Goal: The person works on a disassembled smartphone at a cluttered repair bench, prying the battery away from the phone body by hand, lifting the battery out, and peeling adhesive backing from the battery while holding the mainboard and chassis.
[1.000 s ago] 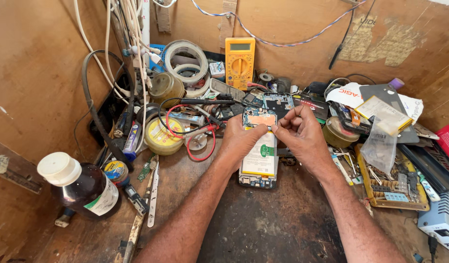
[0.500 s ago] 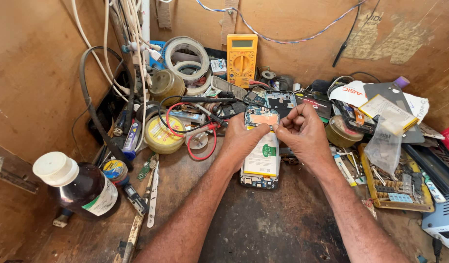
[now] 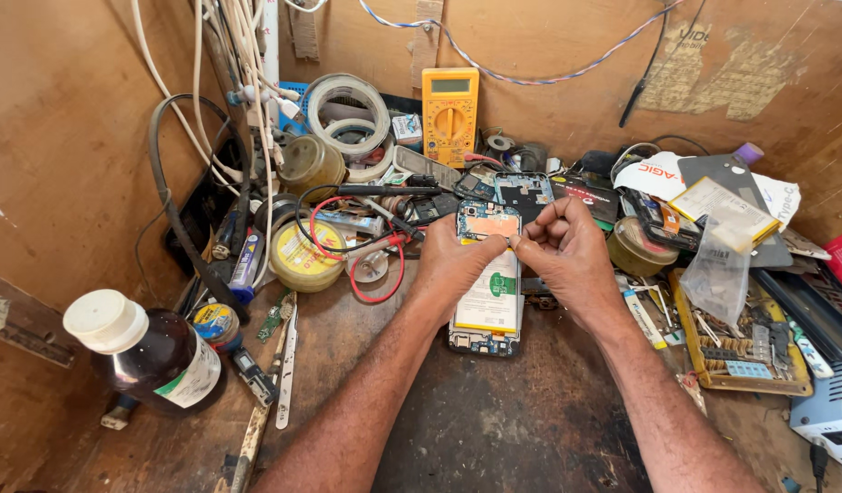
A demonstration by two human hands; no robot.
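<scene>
- Wooden walls close in a cluttered repair counter (image 3: 494, 429), dark and stained, with cables hanging down the back left corner.
- An opened smartphone (image 3: 488, 297), back cover off, lies flat at the middle of the counter; its long axis runs straight away from the person, camera end toward the back wall.
- The left hand (image 3: 453, 265) rests on the phone's left edge and upper half, fingers curled over it, pressing it down rather than lifting it.
- The right hand (image 3: 567, 251) sits just beside the phone's upper right edge, thumb and forefinger pinched together where they meet the left thumb; whether a small part is caught in that pinch cannot be told.
- Both hands meet over the phone's far end, the left covering more of it; the near end lies bare toward the person.
- Left of the phone: a yellow round tin (image 3: 299, 258), red and black probe leads (image 3: 366, 242), metal tweezers (image 3: 285, 365), a brown glass bottle (image 3: 152, 356) with a white cap.
- Behind: a yellow multimeter (image 3: 450, 103) leaning on the wall, rolls of tape (image 3: 348, 114).
- Right: a tray of small parts (image 3: 736, 351), a clear plastic bag (image 3: 718, 269).
</scene>
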